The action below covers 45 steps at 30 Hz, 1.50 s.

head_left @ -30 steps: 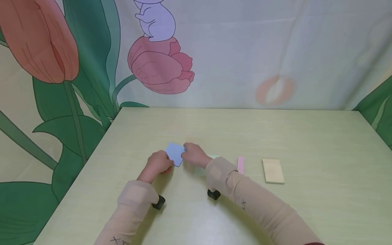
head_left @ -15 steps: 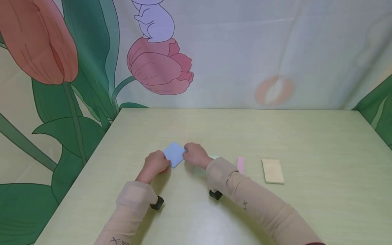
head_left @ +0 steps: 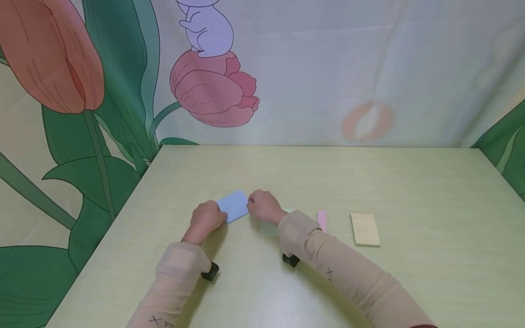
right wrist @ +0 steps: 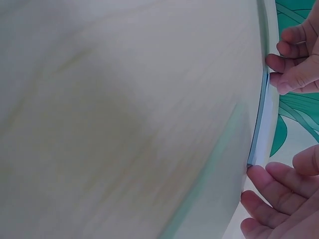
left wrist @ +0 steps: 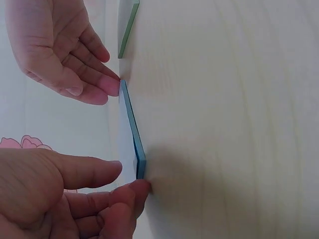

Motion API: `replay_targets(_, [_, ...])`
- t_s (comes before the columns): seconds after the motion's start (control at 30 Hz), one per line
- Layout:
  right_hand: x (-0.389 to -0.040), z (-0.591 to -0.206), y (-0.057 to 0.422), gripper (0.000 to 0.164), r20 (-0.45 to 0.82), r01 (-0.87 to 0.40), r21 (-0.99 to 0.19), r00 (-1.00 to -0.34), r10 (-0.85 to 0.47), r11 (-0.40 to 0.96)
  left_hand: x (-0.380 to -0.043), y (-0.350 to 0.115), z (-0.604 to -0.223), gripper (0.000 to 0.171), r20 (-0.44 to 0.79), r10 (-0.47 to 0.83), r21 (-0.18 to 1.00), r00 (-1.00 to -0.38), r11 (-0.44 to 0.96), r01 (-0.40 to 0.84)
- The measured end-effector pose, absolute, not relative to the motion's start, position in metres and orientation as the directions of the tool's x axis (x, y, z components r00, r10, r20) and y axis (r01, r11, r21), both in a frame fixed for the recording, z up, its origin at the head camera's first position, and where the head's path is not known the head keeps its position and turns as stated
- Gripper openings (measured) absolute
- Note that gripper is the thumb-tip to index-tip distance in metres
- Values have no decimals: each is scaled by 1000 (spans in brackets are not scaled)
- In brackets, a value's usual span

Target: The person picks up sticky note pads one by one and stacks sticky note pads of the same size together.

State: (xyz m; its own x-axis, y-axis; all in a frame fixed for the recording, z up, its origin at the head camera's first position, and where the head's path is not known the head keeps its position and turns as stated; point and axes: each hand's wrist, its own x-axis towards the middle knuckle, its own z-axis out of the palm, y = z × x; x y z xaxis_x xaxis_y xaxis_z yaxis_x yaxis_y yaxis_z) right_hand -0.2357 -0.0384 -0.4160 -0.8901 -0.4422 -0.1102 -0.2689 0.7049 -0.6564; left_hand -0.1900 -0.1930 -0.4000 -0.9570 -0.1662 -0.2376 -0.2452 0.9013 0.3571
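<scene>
A blue sticky note pad [head_left: 233, 206] lies tilted on the table between the two hands. My left hand [head_left: 205, 219] holds its near left corner. In the left wrist view the left thumb [left wrist: 92, 172] reaches over the pad, with the fingertips at the end of its blue edge [left wrist: 132, 119]. A dark slit shows along the pad's side there. My right hand [head_left: 264, 207] touches the opposite end with its fingertips. In the right wrist view its fingers [right wrist: 279, 194] are loosely bent, the foremost tip at the pad's corner, the thumb apart from it.
A pale green pad [head_left: 268, 229] lies partly hidden under the right wrist; its green edge [right wrist: 199, 184] shows in the right wrist view. Farther right are a pink strip [head_left: 321, 219] and a cream sticky note pad [head_left: 366, 229]. A printed curtain [head_left: 307, 73] hangs behind the table.
The blue pad has turned on the table from a diamond-like position to a flatter slant. The left hand has shifted slightly left and the right hand slightly right, both staying at the pad.
</scene>
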Motion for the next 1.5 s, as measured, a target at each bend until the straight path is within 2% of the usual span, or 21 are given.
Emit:
replay_targets(0.07, [-236,-417,-38,32,-99,-274,-657,-892,-441,703,-191,-194,-401,29,-229,-169,354,-959,903,-244])
replay_targets(0.43, [-234,-417,-38,34,-89,-290,-651,-889,-449,702,-193,-194,-402,33,-242,-199,339,-950,900,-275])
replay_targets(0.57, [-233,-416,-38,35,-100,-300,-652,-876,-471,697,-194,-194,-403,29,-245,-203,317,-948,907,-277])
replay_targets(0.8, [-233,-412,-38,28,-117,-306,-658,-861,-494,689,-195,-193,-404,25,-257,-220,288,-941,912,-291])
replay_targets(0.97, [-235,-412,-37,25,-98,-278,-693,-878,-468,666,-194,-186,-404,39,-223,-228,313,-948,904,-291])
replay_targets(1.07, [-236,-413,-36,27,-112,-169,-785,-908,-404,597,-194,-179,-404,52,-199,-243,343,-949,890,-300])
replay_targets(1.23, [-238,-412,-36,33,-238,139,-932,-931,-278,334,-195,-167,-406,63,-194,-263,357,-945,879,-318])
replay_targets(1.37, [-236,-408,-38,32,-354,326,-934,-903,-244,146,-196,-160,-410,69,-196,-266,333,-944,888,-319])
replay_targets(1.5, [-235,-405,-40,30,-460,461,-886,-854,-246,55,-197,-155,-412,74,-186,-261,309,-947,899,-309])
